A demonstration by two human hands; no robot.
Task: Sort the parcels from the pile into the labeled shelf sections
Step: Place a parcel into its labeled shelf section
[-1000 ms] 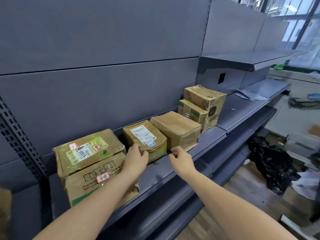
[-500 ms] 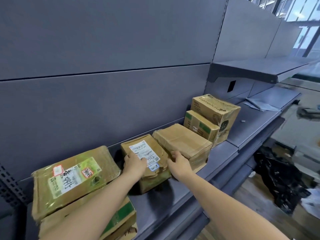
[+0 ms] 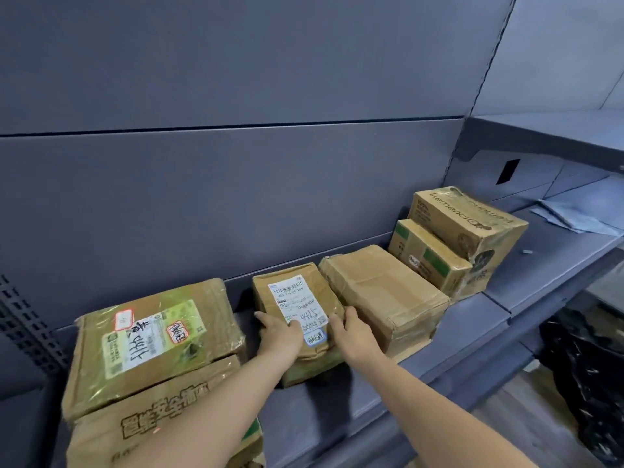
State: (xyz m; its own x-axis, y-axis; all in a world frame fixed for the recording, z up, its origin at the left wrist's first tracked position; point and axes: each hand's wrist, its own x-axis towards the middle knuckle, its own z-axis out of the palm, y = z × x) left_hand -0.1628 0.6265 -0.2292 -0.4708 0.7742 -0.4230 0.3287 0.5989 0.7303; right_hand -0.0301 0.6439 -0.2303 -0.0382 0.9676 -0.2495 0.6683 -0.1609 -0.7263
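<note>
Both hands, left hand (image 3: pixel 282 332) and right hand (image 3: pixel 353 329), clasp the labelled parcel (image 3: pixel 297 312) on the grey shelf (image 3: pixel 337 410), taped box (image 3: pixel 385 295) touching at 3 o'clock. Better push it squarely back, keeping its label visible.

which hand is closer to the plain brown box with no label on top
Right. The right hand rests on the labeled parcel, at the edge beside the plain brown box. The left hand lies on that parcel's far side.

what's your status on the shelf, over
Left hand and right hand both on labeled parcel. Parcel on shelf. Plain box tight on its right.
</note>
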